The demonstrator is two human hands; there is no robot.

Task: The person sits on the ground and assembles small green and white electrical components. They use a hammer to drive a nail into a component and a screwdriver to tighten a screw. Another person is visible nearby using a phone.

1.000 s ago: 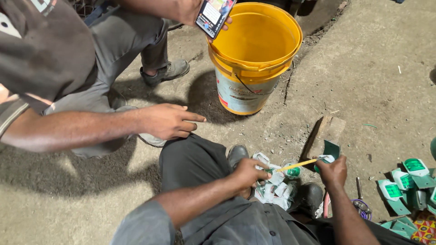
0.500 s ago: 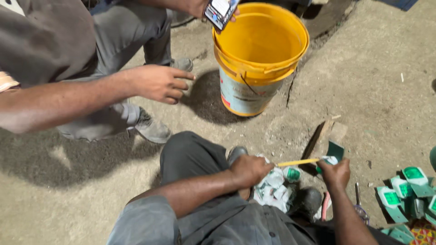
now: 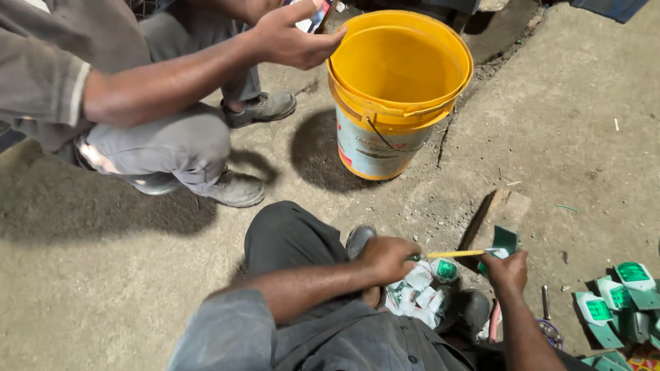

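On concrete floor (image 3: 584, 137), two hands, left hand (image 3: 386, 260), right hand (image 3: 507, 270), one yellow stick (image 3: 454, 254), one bucket (image 3: 399, 89)

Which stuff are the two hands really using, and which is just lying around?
In use:
- left hand: thin yellow-handled tool
- right hand: small green-and-white sachet

Lying about:
- big yellow plastic bucket
- green-and-white sachets on the floor
- torn white sachets

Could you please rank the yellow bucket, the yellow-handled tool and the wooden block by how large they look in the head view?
1. yellow bucket
2. wooden block
3. yellow-handled tool, though these last two look close in length.
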